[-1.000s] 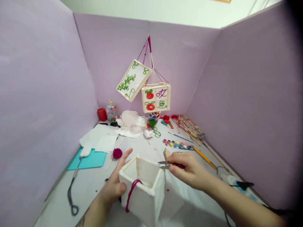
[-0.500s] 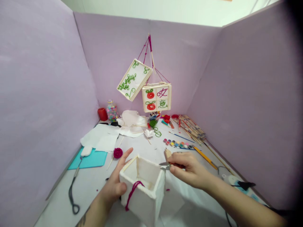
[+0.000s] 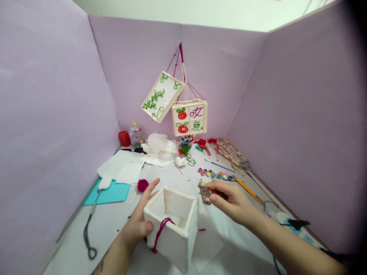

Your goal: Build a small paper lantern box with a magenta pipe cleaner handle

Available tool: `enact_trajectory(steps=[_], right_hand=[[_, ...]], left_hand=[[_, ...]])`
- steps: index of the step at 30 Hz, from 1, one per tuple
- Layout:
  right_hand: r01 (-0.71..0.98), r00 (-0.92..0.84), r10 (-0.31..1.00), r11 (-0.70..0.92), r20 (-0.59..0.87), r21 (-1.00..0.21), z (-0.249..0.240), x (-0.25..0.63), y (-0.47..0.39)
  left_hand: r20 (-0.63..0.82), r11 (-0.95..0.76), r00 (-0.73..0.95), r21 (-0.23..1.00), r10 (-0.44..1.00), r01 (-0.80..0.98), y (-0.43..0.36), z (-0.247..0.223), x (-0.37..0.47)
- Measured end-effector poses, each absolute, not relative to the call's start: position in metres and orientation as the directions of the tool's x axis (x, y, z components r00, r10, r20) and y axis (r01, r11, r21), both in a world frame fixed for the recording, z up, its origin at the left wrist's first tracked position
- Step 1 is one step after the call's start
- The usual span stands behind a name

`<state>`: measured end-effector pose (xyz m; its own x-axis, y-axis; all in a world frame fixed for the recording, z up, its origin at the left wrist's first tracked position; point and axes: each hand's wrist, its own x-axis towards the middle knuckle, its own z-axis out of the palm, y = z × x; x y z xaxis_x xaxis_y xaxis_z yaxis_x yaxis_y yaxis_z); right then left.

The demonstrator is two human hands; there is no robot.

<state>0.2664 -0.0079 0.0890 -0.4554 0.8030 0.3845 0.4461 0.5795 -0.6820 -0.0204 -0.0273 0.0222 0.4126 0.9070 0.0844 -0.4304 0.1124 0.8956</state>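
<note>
A white open-topped box [image 3: 174, 244] stands near the front, its inside showing. A magenta cord [image 3: 159, 233] loops over its front rim. My left hand [image 3: 140, 223] holds the box's left side, with the index finger stretched up and the thumb at the corner. To the right of the box, my right hand [image 3: 229, 198] is closed round small scissors [image 3: 204, 191], whose blades point left, apart from the box. A light wooden piece with dark marks [image 3: 205, 199] lies just behind the blades.
Magenta yarn [image 3: 142, 185], a teal board [image 3: 114, 192] and white sheets [image 3: 122, 166] lie left. Paint pots [image 3: 216, 174], an orange cutter [image 3: 248, 190] and sticks [image 3: 232, 152] are right. Two decorated frames [image 3: 163, 96] hang at the back.
The scissors in my right hand have moved slightly right, away from the box rim, and their blades have tilted up. The box has shifted a little left.
</note>
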Motion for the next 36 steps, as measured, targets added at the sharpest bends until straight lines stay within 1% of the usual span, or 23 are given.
enact_trajectory(steps=[3,5,7,10,11,13,16,19,21,24,26,30,33,36], right_hand=[[0.46,-0.445,0.822,0.55,0.355,-0.697,0.087,0.268,-0.01],[0.466,-0.42,0.85,0.503,0.319,-0.728,0.084,0.267,-0.01],[0.433,-0.355,0.901,0.394,0.249,-0.811,0.08,0.265,-0.01],[0.29,-0.242,0.966,0.162,0.091,-0.943,0.071,0.257,-0.008],[0.242,-0.217,0.975,0.104,0.051,-0.965,0.069,0.254,-0.007],[0.202,-0.173,0.985,0.045,0.01,-0.978,0.065,0.248,-0.005],[0.28,-0.118,0.993,0.046,0.013,-0.959,0.064,0.241,-0.004],[0.402,-0.11,0.993,0.08,0.039,-0.912,0.063,0.238,-0.004],[0.462,-0.099,0.993,0.1,0.061,-0.881,0.061,0.237,-0.003],[0.482,-0.089,0.994,0.104,0.069,-0.87,0.058,0.234,-0.002],[0.466,-0.095,0.993,0.105,0.068,-0.879,0.058,0.232,-0.001],[0.415,-0.093,0.993,0.102,0.07,-0.904,0.059,0.229,0.002],[0.268,-0.094,0.995,0.054,0.03,-0.962,0.056,0.23,0.005],[0.103,-0.067,0.997,-0.026,-0.034,-0.994,0.052,0.234,0.008]], left_hand=[[0.124,0.047,0.394,0.917,0.911,-0.396,-0.026,0.025,-0.019],[0.157,-0.021,0.382,0.941,0.911,-0.337,-0.024,0.027,-0.017],[0.192,-0.098,0.368,0.961,0.91,-0.26,-0.023,0.026,-0.015],[0.202,-0.157,0.344,0.975,0.917,-0.154,-0.025,0.019,-0.015],[0.189,-0.155,0.333,0.98,0.924,-0.127,-0.026,0.015,-0.015],[0.146,-0.126,0.309,0.989,0.94,-0.082,-0.03,0.009,-0.016],[0.112,-0.094,0.268,0.992,0.957,-0.079,-0.034,0.004,-0.017],[0.129,-0.108,0.235,0.989,0.963,-0.101,-0.036,0.004,-0.016],[0.139,-0.128,0.23,0.99,0.963,-0.062,-0.037,0.005,-0.015],[0.138,-0.15,0.245,0.988,0.96,0.032,-0.037,0.006,-0.013],[0.127,-0.146,0.248,0.988,0.96,0.058,-0.038,0.008,-0.011],[0.136,-0.145,0.219,0.989,0.966,0.025,-0.037,0.009,-0.01],[0.166,-0.173,0.199,0.985,0.966,0.016,-0.036,0.007,-0.011],[0.196,-0.218,0.223,0.973,0.955,0.08,-0.034,0.002,-0.013]])
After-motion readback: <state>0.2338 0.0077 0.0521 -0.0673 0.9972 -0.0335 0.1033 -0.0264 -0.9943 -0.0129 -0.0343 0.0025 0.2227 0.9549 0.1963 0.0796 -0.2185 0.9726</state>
